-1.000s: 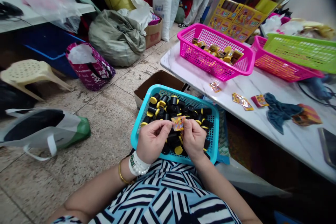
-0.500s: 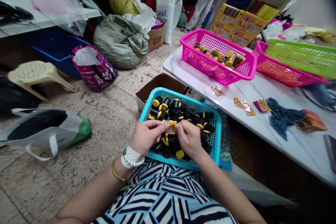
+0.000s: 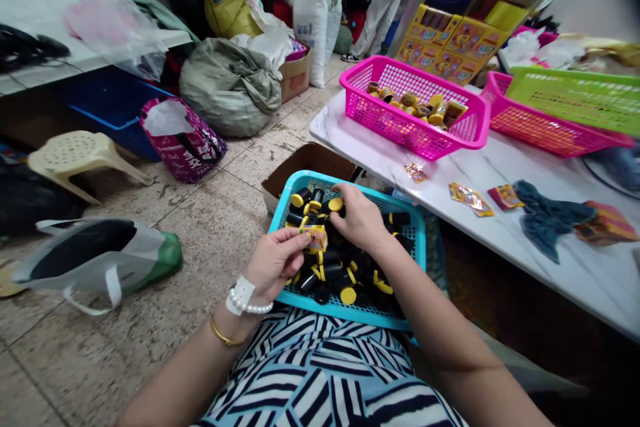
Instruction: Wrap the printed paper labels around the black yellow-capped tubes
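Note:
Between the thumb and fingers of my left hand [image 3: 277, 257] is a small yellow printed label [image 3: 316, 238], held over the basket. My right hand [image 3: 359, 219] curls round a small black canister with a yellow cap [image 3: 336, 205]; its fingers partly cover the canister's body. Both hands are above a blue plastic basket [image 3: 419, 240] by my lap, filled with several more black canisters [image 3: 330, 271] with yellow caps, lying in all directions.
To the right, a marble-patterned table [image 3: 530, 283] bears a pink basket [image 3: 410, 130] of labelled canisters, loose printed labels [image 3: 470, 198] and a dark blue cloth [image 3: 543, 213]. A cardboard box [image 3: 280, 180] stands behind the blue basket. Bags and a stool [image 3: 83, 147] sit left; people are farther back.
My right hand has left the label and moved up and forward onto a canister. My left hand keeps the label, slightly farther left. The view has shifted slightly.

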Motion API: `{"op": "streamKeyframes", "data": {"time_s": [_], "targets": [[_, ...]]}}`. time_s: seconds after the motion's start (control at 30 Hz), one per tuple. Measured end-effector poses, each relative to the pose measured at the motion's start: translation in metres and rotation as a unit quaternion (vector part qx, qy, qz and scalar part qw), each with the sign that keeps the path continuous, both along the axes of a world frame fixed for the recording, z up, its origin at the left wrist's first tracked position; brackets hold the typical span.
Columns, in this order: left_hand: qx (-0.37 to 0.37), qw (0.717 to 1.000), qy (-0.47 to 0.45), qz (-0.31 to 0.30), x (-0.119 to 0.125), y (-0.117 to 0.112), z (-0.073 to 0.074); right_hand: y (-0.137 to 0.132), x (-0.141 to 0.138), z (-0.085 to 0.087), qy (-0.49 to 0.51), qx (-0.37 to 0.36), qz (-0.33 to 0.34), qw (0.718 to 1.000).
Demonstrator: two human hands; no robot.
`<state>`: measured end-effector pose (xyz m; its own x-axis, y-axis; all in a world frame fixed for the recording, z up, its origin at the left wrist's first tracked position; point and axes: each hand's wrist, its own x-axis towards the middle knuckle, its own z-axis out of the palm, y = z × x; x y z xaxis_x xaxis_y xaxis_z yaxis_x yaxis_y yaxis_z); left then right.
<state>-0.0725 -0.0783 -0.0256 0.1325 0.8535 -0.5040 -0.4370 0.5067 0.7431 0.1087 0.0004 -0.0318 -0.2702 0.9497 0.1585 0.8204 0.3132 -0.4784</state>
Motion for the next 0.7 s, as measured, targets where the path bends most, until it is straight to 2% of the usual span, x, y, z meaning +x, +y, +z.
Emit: {"op": "streamKeyframes", "data": {"time_s": [0.03, 0.07, 0.17, 0.2, 0.27, 0.37, 0.6, 0.7], "targets": [[-0.008, 1.0, -0.013, 0.007, -0.001, 0.002, 0.0, -0.009, 0.008, 0.001, 0.091, -0.018, 0.0, 0.996], [-0.016, 0.999, -0.026, 0.01, -0.001, 0.003, 0.001, -0.018, 0.016, 0.002, 0.194, -0.053, 0.0, 0.98], [-0.03, 0.997, -0.064, 0.005, 0.005, 0.009, 0.001, -0.044, 0.031, 0.007, 0.452, -0.169, -0.011, 0.876], [-0.032, 0.997, -0.076, 0.0, 0.009, 0.011, 0.001, -0.052, 0.032, 0.008, 0.499, -0.186, -0.017, 0.847], [-0.036, 0.994, -0.098, -0.009, 0.016, 0.013, 0.001, -0.064, 0.033, 0.008, 0.542, -0.185, -0.028, 0.819], [-0.039, 0.99, -0.13, -0.024, 0.025, 0.016, 0.003, -0.071, 0.031, 0.005, 0.55, -0.163, -0.035, 0.819], [-0.032, 0.986, -0.16, -0.034, 0.032, 0.017, -0.002, -0.074, 0.036, 0.001, 0.439, -0.063, -0.096, 0.891], [-0.027, 0.988, -0.15, -0.027, 0.035, 0.018, -0.005, -0.075, 0.036, 0.004, 0.432, -0.065, -0.09, 0.895]]}}
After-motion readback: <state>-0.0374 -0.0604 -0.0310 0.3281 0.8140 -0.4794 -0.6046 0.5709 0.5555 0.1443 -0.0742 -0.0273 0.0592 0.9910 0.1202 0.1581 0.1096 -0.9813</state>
